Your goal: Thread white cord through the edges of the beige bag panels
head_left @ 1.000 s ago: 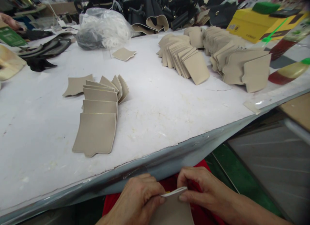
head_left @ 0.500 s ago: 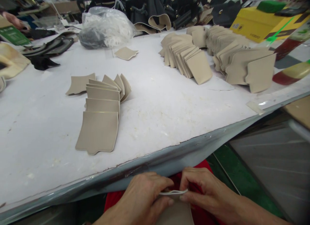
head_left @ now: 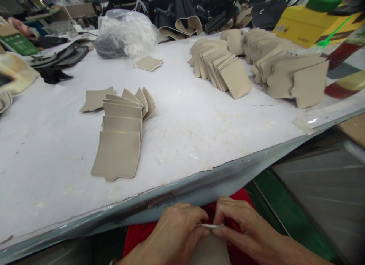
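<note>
Low in the view, over red clothing, my left hand pinches the top edge of a beige piece between thumb and fingers. My right hand grips the same edge a little to the right, its thumb close to the left one. The pale edge between them looks pressed together. On the white table, a fanned row of beige pieces lies at the left. Another fanned stack and a larger group are at the back right.
The table's front edge runs just beyond my hands. At the back are a clear plastic bag, black bags, a yellow box and a single beige piece. Dark curved parts lie back left.
The two layers at the held edge, apart before, now look closed together. My left hand has shifted slightly right. The whole view has moved a little.
</note>
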A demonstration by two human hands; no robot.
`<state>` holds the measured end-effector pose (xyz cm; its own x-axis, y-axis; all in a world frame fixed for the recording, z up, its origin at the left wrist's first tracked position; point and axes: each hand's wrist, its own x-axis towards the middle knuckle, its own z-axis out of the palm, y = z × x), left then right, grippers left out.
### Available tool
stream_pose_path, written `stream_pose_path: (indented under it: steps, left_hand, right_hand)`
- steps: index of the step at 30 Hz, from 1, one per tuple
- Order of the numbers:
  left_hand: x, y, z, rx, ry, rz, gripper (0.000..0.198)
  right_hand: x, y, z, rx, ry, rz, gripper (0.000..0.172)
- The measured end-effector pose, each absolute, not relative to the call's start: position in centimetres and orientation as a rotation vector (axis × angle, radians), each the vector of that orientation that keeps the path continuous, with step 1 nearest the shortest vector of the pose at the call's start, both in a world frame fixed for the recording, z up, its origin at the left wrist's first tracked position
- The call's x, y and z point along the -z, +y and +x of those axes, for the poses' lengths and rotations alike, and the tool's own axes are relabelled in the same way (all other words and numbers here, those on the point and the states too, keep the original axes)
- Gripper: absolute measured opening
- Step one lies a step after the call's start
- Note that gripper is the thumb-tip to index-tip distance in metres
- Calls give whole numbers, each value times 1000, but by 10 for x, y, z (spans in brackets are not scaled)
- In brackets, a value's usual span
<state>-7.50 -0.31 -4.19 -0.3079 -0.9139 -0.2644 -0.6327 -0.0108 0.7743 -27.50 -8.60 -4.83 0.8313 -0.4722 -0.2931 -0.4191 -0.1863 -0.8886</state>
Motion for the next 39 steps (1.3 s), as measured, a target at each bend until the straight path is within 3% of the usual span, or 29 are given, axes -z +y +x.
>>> stream_pose_path:
  steps: [4, 7, 13, 20, 31, 35, 37, 39]
  left_hand:
    - [30, -1, -63, 1350, -1844, 1708, 14]
    - [31, 3, -62, 1331, -1830, 1753, 15]
    - [37, 6, -68, 1185, -1913, 1752, 16]
    - [36, 16, -64, 1094, -1919, 1569, 16]
    - [34, 24, -46, 1155, -1846, 1616, 20]
    - [31, 25, -48, 1197, -1874, 1677, 21]
    - [28, 24, -49, 1268, -1811, 1712, 15]
    - [23, 23, -49, 1356, -1697, 1759, 21]
  right_hand:
    - [46, -89, -278, 3, 670, -1835, 23]
    - [45, -88, -277, -67, 637, -1880, 5]
    - [43, -81, -256, -151, 476, -2153, 25]
    - [33, -81, -271, 40, 391, -2257, 47]
    - [37, -82, -291, -12, 392, -2377, 39]
    - [36, -78, -278, 110, 464, -2435, 22]
    - [37, -74, -269, 54, 464, -2447, 20]
    - [38, -72, -261, -13, 451, -2424, 17]
